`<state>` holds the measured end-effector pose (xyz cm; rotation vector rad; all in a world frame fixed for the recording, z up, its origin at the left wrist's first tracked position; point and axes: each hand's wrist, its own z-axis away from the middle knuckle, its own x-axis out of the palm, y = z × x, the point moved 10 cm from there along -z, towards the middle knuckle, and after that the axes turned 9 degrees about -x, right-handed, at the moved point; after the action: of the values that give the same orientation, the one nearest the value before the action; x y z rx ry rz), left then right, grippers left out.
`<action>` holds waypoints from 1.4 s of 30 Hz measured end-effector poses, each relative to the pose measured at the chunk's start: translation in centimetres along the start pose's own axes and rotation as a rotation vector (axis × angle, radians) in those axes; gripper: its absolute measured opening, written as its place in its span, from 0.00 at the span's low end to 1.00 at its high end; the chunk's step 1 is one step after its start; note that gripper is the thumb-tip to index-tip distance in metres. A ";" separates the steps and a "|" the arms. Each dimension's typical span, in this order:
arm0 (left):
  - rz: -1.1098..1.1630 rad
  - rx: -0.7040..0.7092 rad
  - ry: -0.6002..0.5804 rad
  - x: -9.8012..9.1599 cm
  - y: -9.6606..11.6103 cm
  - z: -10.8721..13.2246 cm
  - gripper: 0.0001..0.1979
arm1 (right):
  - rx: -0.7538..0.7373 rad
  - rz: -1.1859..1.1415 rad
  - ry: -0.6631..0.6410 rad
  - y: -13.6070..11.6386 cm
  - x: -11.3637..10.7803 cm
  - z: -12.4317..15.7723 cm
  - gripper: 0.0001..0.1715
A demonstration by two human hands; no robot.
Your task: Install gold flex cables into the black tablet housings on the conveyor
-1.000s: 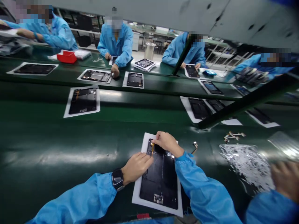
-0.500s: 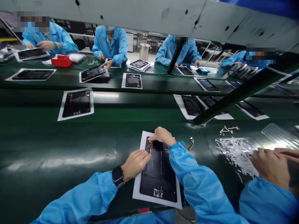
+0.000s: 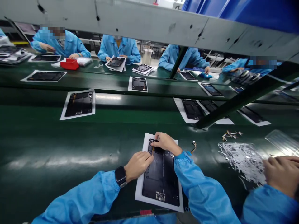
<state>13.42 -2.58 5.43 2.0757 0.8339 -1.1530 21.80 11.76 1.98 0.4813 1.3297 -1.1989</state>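
Observation:
A black opened tablet lies on a white sheet on the green belt in front of me. My left hand, with a black watch on its wrist, rests on the tablet's left edge, fingers curled and pressing down. My right hand sits at the tablet's top left corner, fingers bent in a pinch on a small orange flex cable. Another small flex cable lies loose on the belt just right of the tablet.
A co-worker's hand and blue sleeve are at the right beside a pile of white strips. More tablets on white sheets lie along the belt. People in blue coats work across it. A dark beam crosses at the right.
My hands have stayed on the tablet's upper left corner. The view tilted up a little. A co-worker across the belt lifted a tablet off it, and the co-worker's hand at the right shifted.

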 end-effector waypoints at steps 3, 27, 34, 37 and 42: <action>0.011 0.003 -0.005 0.0 0.1 0.0 0.08 | -0.042 -0.003 0.008 -0.3 0.1 0.1 0.19; 0.054 0.076 0.003 0.2 1.0 0.1 0.10 | -0.161 -0.015 0.227 -0.5 -0.4 1.6 0.15; 0.039 0.095 -0.003 -0.1 1.2 -0.1 0.11 | -0.162 0.030 0.230 -0.4 -0.4 1.6 0.17; 0.037 0.103 -0.016 0.0 1.3 -0.2 0.12 | -0.161 0.042 0.233 -0.3 -0.3 1.7 0.17; 0.018 0.107 -0.041 0.3 1.3 -0.2 0.12 | -0.165 0.044 0.243 -0.3 -0.3 1.7 0.17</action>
<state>14.63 -3.17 5.56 2.1338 0.7473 -1.2501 22.42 10.36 2.76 0.5461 1.6030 -1.0075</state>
